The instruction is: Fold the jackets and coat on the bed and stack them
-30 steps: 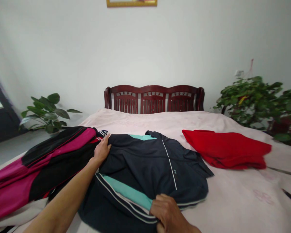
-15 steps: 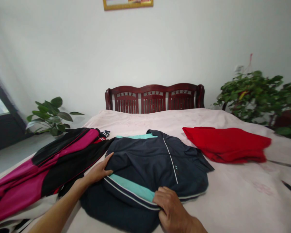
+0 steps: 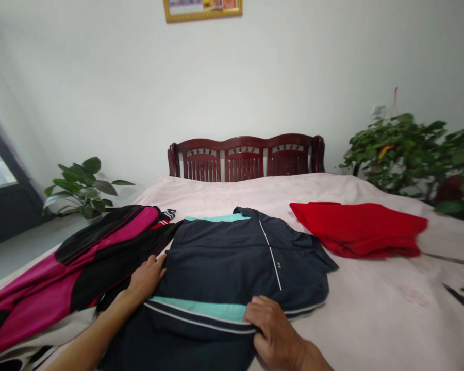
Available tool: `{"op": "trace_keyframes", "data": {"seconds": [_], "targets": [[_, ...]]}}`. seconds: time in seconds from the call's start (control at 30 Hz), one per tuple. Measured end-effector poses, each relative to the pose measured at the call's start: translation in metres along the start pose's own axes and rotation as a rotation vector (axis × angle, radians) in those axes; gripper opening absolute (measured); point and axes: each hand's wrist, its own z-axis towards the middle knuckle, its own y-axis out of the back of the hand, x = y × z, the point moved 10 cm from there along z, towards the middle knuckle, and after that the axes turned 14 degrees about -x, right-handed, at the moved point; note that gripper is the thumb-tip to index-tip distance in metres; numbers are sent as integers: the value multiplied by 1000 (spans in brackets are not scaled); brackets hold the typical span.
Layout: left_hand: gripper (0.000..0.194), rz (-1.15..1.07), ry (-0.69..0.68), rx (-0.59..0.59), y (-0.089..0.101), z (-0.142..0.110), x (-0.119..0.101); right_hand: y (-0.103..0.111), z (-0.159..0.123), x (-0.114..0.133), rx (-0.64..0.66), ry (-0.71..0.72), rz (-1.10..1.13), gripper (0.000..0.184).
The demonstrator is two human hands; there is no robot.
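Note:
A navy jacket (image 3: 232, 257) with teal stripes and a white zip line lies spread on the bed in front of me. My left hand (image 3: 145, 278) rests on its left edge, fingers together and curled onto the cloth. My right hand (image 3: 272, 330) pinches the folded teal-striped sleeve at the jacket's near right, fingers closed on the fabric. A magenta and black garment (image 3: 62, 263) lies to the left, touching the jacket. A folded red garment (image 3: 359, 229) lies to the right, apart from it.
The pale pink bed cover (image 3: 371, 309) spreads around the clothes. A dark red wooden headboard (image 3: 247, 157) stands at the far end by the white wall. Potted plants stand at the left (image 3: 81, 185) and right (image 3: 410, 154). A framed picture (image 3: 203, 9) hangs above.
My left hand has slid back toward me along the jacket's left edge. The teal-striped sleeve now lies flatter across the jacket's near part. My right hand keeps its grip.

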Motion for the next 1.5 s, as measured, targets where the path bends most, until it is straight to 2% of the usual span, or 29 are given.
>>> {"op": "trace_keyframes", "data": {"seconds": [0.07,0.1,0.13,0.2,0.27,0.37,0.43,0.5,0.57,0.63,0.7,0.73,0.8,0.83,0.93,0.97,1.03,1.17,1.23,1.4,1.5], "targets": [[43,-50,-105,-71,21,-8,-15,1,0,1,3,4,6,24],[40,-135,-166,-63,29,-15,-24,2,0,2,-5,6,13,27],[40,-247,-220,-13,34,-23,-33,4,0,2,-16,6,19,30],[47,-423,-296,183,34,-46,-46,8,1,3,-41,2,23,38],[54,-450,-336,343,29,-72,-53,12,2,3,-64,-5,13,44],[36,-355,-367,381,28,-94,-54,17,6,3,-101,-14,-22,47],[29,-321,-351,351,38,-92,-54,20,7,4,-121,-20,-55,48],[22,-294,-329,273,59,-77,-54,26,8,0,-148,-50,-96,47],[16,-249,-305,129,90,-52,-56,34,8,-10,-184,-118,-141,46],[18,-188,-291,-32,117,-27,-65,46,6,-23,-217,-186,-190,45],[28,-109,-290,-173,129,-7,-78,58,5,-37,-245,-228,-258,44],[37,-62,-289,-227,126,-1,-85,65,4,-46,-262,-247,-308,42],[61,32,-238,-268,105,6,-89,79,0,-65,-294,-307,-431,36],[68,65,-178,-240,87,7,-85,85,-3,-76,-305,-349,-496,34],[72,71,15,-36,22,-5,-57,98,-12,-104,-280,-481,-657,31],[72,67,45,6,5,-11,-48,100,-15,-110,-256,-515,-695,32],[71,90,66,13,-12,-22,-32,102,-18,-118,-203,-553,-749,35],[74,181,90,-98,-8,-30,-9,100,-18,-121,-114,-603,-800,43],[75,178,95,-101,-5,-28,-5,100,-20,-126,-53,-679,-807,45],[65,18,93,25,-8,-26,3,110,-31,-141,70,-826,-747,41],[63,-85,-5,97,-6,-40,1,119,-42,-147,163,-883,-670,36]]}}
